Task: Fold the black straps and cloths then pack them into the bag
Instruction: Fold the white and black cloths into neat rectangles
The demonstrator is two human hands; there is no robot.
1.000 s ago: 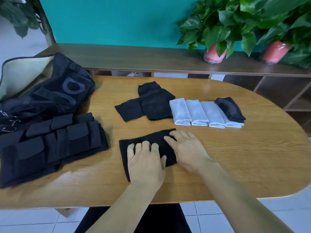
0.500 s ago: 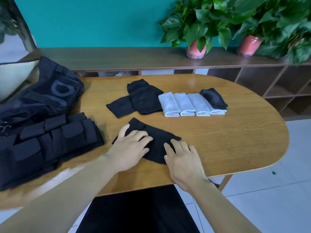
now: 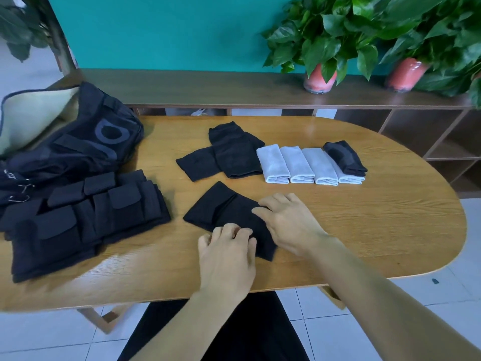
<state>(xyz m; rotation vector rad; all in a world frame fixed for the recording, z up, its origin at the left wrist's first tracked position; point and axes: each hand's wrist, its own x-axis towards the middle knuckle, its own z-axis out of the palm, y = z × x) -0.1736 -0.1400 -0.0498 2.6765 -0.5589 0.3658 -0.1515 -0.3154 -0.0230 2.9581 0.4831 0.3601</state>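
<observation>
Two hands [image 3: 257, 230] on one black cloth [image 3: 221, 209]

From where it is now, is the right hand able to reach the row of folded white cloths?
Probably yes. The right hand rests on the black cloth being folded, and only bare wooden table lies between it and the folded white cloths.

Flat black fabric cloth [image 3: 221, 212] lies angled at the table's near edge, partly folded. Behind it, two overlapping black folded cloths [image 3: 229, 155]. Small black folded cloth [image 3: 343, 157] sits atop the rightmost white towel. Stacked black velcro straps [image 3: 86, 217] lie left, touching the open black fabric bag [image 3: 78, 147].
</observation>
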